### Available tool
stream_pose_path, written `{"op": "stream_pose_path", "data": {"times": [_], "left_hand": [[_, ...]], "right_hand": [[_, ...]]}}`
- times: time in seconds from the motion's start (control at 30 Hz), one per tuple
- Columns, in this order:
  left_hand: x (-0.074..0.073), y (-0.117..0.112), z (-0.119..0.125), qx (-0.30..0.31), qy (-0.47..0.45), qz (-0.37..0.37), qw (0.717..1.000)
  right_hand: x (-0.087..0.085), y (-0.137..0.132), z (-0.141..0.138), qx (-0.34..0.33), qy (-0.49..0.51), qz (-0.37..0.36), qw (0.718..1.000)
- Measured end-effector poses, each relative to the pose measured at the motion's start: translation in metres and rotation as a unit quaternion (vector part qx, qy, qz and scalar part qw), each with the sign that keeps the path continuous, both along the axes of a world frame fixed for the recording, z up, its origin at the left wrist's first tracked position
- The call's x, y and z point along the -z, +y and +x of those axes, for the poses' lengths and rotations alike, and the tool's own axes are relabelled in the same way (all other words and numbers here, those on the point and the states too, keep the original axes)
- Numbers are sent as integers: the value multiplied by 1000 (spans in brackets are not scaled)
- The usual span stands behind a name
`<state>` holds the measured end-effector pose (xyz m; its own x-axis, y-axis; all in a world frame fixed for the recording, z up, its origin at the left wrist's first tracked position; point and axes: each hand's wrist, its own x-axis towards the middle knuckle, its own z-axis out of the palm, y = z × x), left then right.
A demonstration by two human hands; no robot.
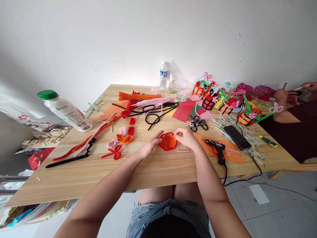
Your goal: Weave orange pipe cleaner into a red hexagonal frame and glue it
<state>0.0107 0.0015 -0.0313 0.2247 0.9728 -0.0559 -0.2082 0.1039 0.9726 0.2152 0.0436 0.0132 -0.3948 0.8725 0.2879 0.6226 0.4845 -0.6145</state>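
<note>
No text can be read with certainty. A printed label is borne by the white plastic bottle with the green cap (66,111), lying tilted at the left edge of the wooden counter (158,168), but its lines of print are too small and blurred to be made out. A blue label is carried by the clear water bottle (163,74) at the far edge; no word on it can be deciphered.
</note>
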Motion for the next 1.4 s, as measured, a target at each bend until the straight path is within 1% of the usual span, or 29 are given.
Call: {"op": "stream_pose_path", "data": {"times": [0.07, 0.13, 0.17, 0.23, 0.27, 0.33, 0.43, 0.5, 0.57, 0.73, 0.93, 1.17, 1.3, 1.4], "left_hand": [[-2, 1, -3, -31, 85, 34, 995], [-5, -1, -5, -80, 145, 119, 979], [-8, -2, -5, -103, 161, 169, 967], [-13, -6, -4, -133, 172, 244, 945], [-16, -9, -3, -139, 169, 264, 940], [-22, -15, 1, -132, 153, 281, 938], [-28, -22, 5, -113, 138, 288, 941], [-30, -24, 6, -109, 138, 289, 941], [-30, -24, 5, -109, 138, 291, 940], [-27, -23, 3, -109, 137, 295, 939], [-30, -25, 3, -103, 122, 279, 947], [-31, -25, 5, -73, 78, 258, 960], [-34, -25, 5, -79, 58, 230, 968], [-35, -25, 5, -83, 61, 220, 970]], "right_hand": [[1, 1, 2, -10, -16, -3, 1000], [-1, 1, 4, -9, -3, 9, 1000], [-3, 1, 5, -4, 16, 31, 999], [-9, -3, 4, -1, 71, 100, 993], [-13, -5, 3, -13, 99, 133, 986], [-20, -12, -1, -69, 142, 175, 972], [-25, -23, -9, -168, 159, 185, 955], [-24, -27, -14, -202, 156, 182, 950], [-22, -28, -17, -217, 150, 181, 948], [-20, -27, -18, -228, 131, 203, 943], [-24, -28, -18, -240, 110, 220, 939], [-26, -32, -22, -234, 105, 215, 942], [-25, -30, -18, -226, 119, 206, 945], [-25, -29, -17, -229, 118, 202, 945]]}}
